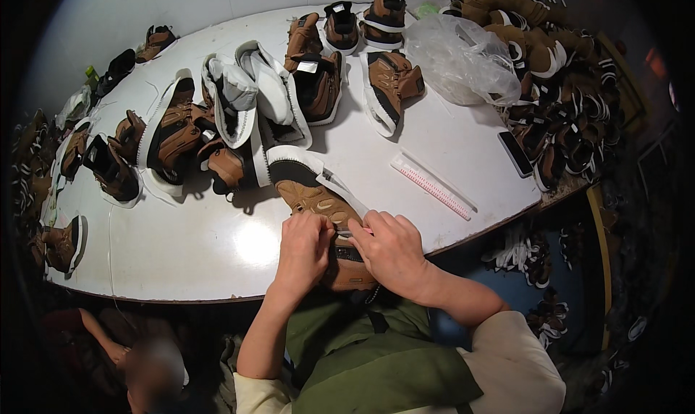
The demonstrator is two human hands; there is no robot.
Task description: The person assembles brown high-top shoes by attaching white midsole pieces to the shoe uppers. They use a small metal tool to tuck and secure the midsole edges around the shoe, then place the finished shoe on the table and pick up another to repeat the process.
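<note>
Across the near edge of the white table (174, 251), a brown shoe (318, 197) lies with its toe pointing away and its heel end by the green apron (376, 378). Over its upper, the left hand (304, 247) is closed, fingers curled in a tight pinch on the shoe; what sits between the tips is hidden. Just beside it, the right hand (391, 251) is curled almost shut around a slim tool (367, 230), mostly covered, with a little pink showing. Left of the left hand, bare tabletop runs to the near edge. To the right, a clear ruler (434, 186) lies slantwise with open surface around it, and a phone (514, 155) rests near the right edge. Forward is tighter: white-soled shoes (271, 95) crowd just beyond the toe, and a plastic bag (463, 59) fills the far right, against a shoe pile (572, 117).
</note>
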